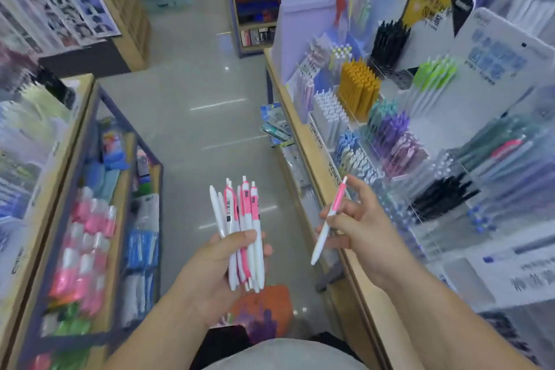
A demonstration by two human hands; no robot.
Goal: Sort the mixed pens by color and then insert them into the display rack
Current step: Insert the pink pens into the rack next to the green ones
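Left hand (216,267): fingers grip six or seven pink-and-white pens (246,213), lower centre.
Right hand (360,228): fingers pinch one pen (322,234).

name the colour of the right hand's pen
The pen is white with pink; head view.

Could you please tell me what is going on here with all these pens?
A person stands in a stationery shop aisle, sorting pens. The left hand grips a bunch of pink-and-white pens, held upright. The right hand pinches a single pink-and-white pen, held apart from the bunch and near the display rack on the right. The rack already holds pens grouped by colour, such as orange pens and purple pens. The single pen is not yet in it.
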